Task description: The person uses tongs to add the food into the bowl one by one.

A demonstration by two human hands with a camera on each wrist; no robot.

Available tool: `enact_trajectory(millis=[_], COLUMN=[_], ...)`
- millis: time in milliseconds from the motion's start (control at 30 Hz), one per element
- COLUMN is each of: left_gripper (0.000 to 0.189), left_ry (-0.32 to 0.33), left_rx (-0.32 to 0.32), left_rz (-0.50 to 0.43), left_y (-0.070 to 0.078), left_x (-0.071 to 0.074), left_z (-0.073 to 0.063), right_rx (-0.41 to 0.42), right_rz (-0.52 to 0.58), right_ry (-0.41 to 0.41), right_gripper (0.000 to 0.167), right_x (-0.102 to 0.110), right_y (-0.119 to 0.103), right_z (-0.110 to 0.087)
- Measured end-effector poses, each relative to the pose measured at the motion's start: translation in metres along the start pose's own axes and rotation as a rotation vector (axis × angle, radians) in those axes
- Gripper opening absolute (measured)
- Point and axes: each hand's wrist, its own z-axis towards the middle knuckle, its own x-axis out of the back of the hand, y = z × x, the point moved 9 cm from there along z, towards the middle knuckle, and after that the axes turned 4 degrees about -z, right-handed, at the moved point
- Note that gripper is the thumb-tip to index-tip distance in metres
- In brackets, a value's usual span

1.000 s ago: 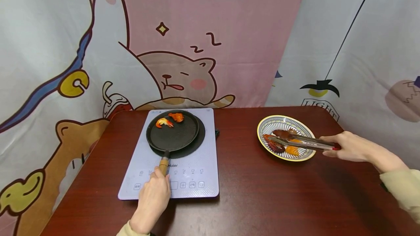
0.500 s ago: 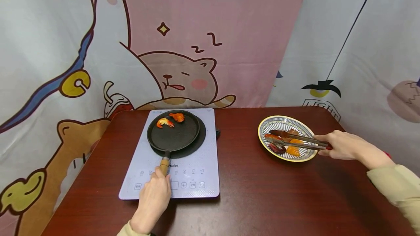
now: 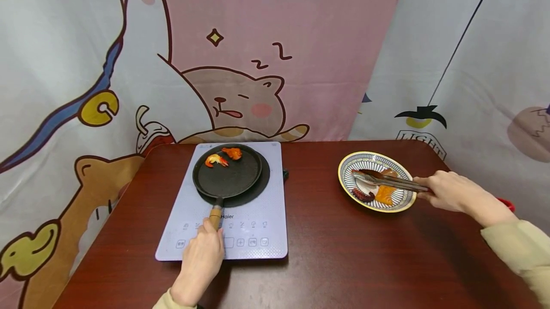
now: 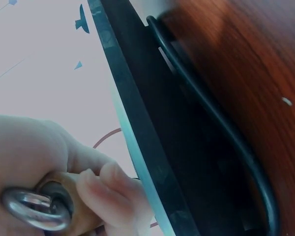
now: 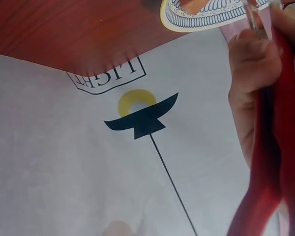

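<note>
Over the plate [image 3: 349, 178], right hand [image 3: 449, 190] pinches tongs [image 3: 388, 181] between its fingers [image 5: 248, 54].

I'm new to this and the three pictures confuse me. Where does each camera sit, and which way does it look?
Head: worn on the head, looks forward and down at the table, pan and plate; both hands show.
Left wrist: sits by the left hand, which grips the pan handle; looks along the cooker edge.
Right wrist: sits by the right hand holding tongs; looks at the curtain and plate rim.
Shared: head and right wrist both show the plate.
</note>
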Motion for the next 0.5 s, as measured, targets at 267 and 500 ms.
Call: enact_trajectory(millis=[267, 500], left_gripper=[0.03, 0.03], left_ry=[-0.006, 0.0], left_rx=[0.016, 0.009], left_rz=[-0.009, -0.008], left_y=[-0.001, 0.0], left_x=[0.001, 0.001], left_z=[0.001, 0.001], right_rx=[-0.022, -0.074], right_rz=[-0.007, 0.013], right_ry=[0.027, -0.063], right_gripper=[0.03, 0.038], right_x=[0.006, 0.001], right_y=[0.005, 0.013], right_z=[-0.003, -0.005])
